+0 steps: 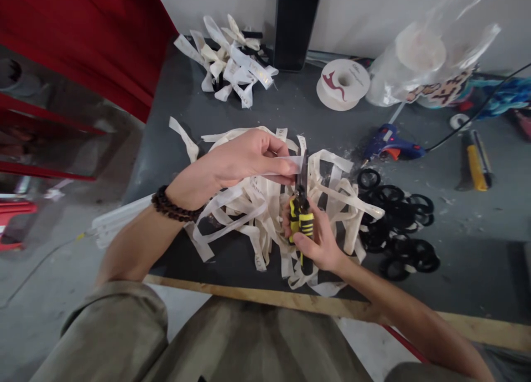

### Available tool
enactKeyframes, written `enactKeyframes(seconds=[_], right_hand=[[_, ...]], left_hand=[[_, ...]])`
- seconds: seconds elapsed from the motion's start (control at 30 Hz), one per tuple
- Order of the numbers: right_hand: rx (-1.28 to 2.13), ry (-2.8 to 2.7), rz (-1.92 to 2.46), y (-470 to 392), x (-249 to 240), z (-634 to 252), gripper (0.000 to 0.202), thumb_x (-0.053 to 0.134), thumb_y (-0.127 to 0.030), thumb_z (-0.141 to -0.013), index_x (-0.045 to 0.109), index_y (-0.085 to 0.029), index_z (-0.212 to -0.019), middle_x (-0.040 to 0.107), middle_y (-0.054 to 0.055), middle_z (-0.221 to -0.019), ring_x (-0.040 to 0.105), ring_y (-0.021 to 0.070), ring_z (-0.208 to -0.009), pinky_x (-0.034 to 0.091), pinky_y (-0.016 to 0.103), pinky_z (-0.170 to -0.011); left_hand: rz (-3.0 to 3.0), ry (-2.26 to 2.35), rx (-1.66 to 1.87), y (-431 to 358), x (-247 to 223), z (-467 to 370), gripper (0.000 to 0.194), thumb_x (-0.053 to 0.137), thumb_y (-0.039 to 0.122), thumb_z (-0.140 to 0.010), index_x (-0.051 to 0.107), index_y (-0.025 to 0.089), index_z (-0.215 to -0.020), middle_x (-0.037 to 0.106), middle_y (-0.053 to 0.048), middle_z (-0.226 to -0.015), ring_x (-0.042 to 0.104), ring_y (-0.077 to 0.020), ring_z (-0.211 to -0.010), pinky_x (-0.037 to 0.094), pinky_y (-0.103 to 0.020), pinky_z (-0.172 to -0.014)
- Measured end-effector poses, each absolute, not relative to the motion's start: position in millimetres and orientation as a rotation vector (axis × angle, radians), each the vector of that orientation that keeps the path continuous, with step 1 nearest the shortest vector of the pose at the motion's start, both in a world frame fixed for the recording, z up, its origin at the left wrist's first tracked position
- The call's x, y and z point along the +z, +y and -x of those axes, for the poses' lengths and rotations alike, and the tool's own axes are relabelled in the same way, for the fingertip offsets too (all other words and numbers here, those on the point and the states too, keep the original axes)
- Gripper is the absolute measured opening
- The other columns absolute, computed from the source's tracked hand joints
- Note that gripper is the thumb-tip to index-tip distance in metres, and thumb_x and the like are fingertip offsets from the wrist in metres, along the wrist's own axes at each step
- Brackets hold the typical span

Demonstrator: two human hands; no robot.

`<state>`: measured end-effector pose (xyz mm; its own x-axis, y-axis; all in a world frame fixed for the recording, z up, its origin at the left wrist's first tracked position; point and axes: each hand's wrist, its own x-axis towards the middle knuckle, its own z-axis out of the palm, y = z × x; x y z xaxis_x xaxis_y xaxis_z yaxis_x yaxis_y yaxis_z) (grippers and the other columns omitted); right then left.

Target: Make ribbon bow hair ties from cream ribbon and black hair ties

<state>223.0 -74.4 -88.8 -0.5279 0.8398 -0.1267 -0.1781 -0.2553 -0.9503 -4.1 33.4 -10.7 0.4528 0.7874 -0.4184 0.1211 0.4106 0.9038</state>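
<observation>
My left hand (257, 155) pinches a strip of white ribbon (284, 165) between thumb and fingers, its end pointing right. In my right hand (319, 241) is a yellow-and-black hand tool (306, 224), its narrow dark head facing away from me. That head is at the ribbon's end; whether it touches or grips the ribbon I cannot tell. Under both hands lies a loose heap of white ribbon strips (249, 205), some with printed lettering.
Black rings (398, 216) lie in a pile to the right. Farther back are a blue glue gun (390, 142), a ribbon spool (342, 83), tied bows (232, 61) and a yellow cutter knife (476, 160). A black post (294, 27) stands at the table's back edge.
</observation>
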Motion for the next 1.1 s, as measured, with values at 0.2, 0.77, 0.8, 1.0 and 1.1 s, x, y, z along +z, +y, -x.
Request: enactKeyframes(seconds=[0.2,0.77,0.8,1.0,1.1], right_hand=[[1.859,-1.283,0.852,-73.6,-87.5,-221.8,0.052,0.086,-0.053,-0.088,0.058,-0.024,-0.121,0.062,0.004,-0.098,0.058,0.0192,-0.08,0.049,0.035,-0.069],[1.909,-1.258,0.852,-72.2,-88.7,-223.6,0.058,0.084,-0.065,-0.086,0.057,-0.025,-0.119,0.061,0.004,-0.098,0.054,0.0186,-0.078,0.047,0.034,-0.067],[1.906,-1.256,0.85,-72.4,-89.0,-223.5,0.058,0.084,-0.064,-0.086,0.057,-0.025,-0.119,0.061,0.004,-0.098,0.055,0.0185,-0.078,0.047,0.034,-0.067],[1.88,-1.262,0.876,-73.4,-90.4,-222.8,0.056,0.086,-0.06,-0.086,0.059,-0.024,-0.12,0.062,0.004,-0.098,0.058,0.019,-0.08,0.05,0.034,-0.069],[1.898,-1.24,0.844,-72.8,-89.8,-222.9,0.056,0.086,-0.059,-0.086,0.059,-0.024,-0.12,0.062,0.004,-0.099,0.058,0.0184,-0.08,0.05,0.034,-0.068]], left_hand=[[-1.081,1.042,0.527,33.3,-11.8,4.6,0.023,0.088,0.025,-0.084,0.073,0.018,-0.069,0.075,-0.001,-0.075,0.082,-0.0145,-0.081,0.068,-0.025,-0.087],[-1.113,1.084,0.553,31.5,-10.2,0.8,0.023,0.088,0.023,-0.084,0.073,0.017,-0.068,0.075,-0.002,-0.074,0.082,-0.0158,-0.081,0.068,-0.024,-0.083],[-1.109,1.088,0.556,31.5,-10.1,0.8,0.022,0.088,0.023,-0.084,0.073,0.017,-0.068,0.075,-0.003,-0.075,0.082,-0.016,-0.08,0.069,-0.024,-0.083],[-1.112,1.051,0.55,32.0,-11.3,2.0,0.02,0.087,0.024,-0.084,0.074,0.017,-0.07,0.077,-0.003,-0.077,0.082,-0.0163,-0.08,0.069,-0.027,-0.087],[-1.115,1.048,0.55,31.6,-11.5,2.0,0.02,0.085,0.023,-0.085,0.074,0.017,-0.07,0.076,-0.002,-0.076,0.082,-0.0149,-0.08,0.069,-0.025,-0.087]])
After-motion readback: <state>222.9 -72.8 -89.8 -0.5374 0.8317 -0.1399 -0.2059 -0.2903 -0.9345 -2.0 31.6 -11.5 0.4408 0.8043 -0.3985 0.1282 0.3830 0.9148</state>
